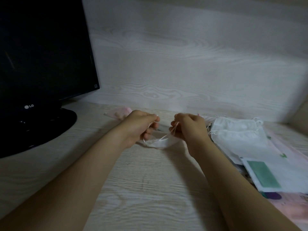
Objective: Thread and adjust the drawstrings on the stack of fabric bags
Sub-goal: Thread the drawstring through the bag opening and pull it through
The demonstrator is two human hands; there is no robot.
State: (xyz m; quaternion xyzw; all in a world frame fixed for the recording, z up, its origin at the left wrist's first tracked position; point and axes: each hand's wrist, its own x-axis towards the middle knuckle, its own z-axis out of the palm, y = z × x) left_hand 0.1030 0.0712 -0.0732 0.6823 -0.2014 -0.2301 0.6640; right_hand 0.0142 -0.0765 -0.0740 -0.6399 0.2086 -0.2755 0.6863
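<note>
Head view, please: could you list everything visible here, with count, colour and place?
Pale wood-grain desk: one, beneath everything.
Flat black monitor: one, black, far left.
Small white fabric bag: one, white, centre.
Thin white drawstrings: several, white, rising from that bag.
Stack of white fabric bags: one, white, right.
White packet with green panel: one, right front.
Blurred pink object: one, back, centre-left.
Left hand: one, centre, pinching drawstrings.
Right hand: one, centre, pinching drawstrings.
</note>
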